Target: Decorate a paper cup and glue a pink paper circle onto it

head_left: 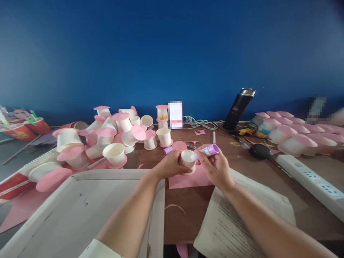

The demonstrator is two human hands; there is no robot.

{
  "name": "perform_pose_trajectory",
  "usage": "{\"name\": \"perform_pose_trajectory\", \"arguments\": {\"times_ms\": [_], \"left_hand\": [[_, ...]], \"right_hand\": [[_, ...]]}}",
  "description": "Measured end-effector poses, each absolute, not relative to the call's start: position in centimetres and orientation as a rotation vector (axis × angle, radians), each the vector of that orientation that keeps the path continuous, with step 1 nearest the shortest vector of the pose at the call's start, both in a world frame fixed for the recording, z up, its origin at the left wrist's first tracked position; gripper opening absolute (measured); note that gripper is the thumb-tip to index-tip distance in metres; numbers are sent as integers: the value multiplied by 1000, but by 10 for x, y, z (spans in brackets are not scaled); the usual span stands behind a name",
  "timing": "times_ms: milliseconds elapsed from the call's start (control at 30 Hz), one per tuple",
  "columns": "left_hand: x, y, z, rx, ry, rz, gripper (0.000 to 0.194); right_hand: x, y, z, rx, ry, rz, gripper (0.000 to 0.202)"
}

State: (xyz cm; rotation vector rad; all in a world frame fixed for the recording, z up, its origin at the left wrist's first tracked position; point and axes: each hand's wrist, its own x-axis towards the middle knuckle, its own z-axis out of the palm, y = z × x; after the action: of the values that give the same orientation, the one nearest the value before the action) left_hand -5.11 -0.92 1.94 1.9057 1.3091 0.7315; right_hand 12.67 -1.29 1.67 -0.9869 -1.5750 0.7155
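Observation:
My left hand [172, 164] is closed round a white paper cup [189, 165] near the middle of the table. A glue stick [205, 152] with a purple base is in my right hand [217, 168], its white end against the cup's upper part. Beneath the cup lies a sheet of pink paper [178, 182]. Just beyond my hands are a pink paper disc [179, 145] and a purple cap [167, 150]. Printed marks on the cup are partly covered by my fingers.
Several cups with pink discs [104, 132] crowd the left, and more [303, 139] stand at right. A white tray [113, 215] lies front left, a printed sheet [242, 222] front right. Farther out are a black flask [238, 111], a power strip [313, 179] and a coiled cable [200, 123].

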Motion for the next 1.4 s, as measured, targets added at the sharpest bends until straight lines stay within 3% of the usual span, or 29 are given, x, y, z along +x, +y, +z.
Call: {"name": "perform_pose_trajectory", "arguments": {"times_ms": [733,1400], "left_hand": [[-52,-9,19,1948,1353,732,53],[-54,-9,16,1988,1365,701,59]], "right_hand": [[133,-1,20,-1256,-1554,645,28],[139,8,8,-1398,-1748,293,26]]}}
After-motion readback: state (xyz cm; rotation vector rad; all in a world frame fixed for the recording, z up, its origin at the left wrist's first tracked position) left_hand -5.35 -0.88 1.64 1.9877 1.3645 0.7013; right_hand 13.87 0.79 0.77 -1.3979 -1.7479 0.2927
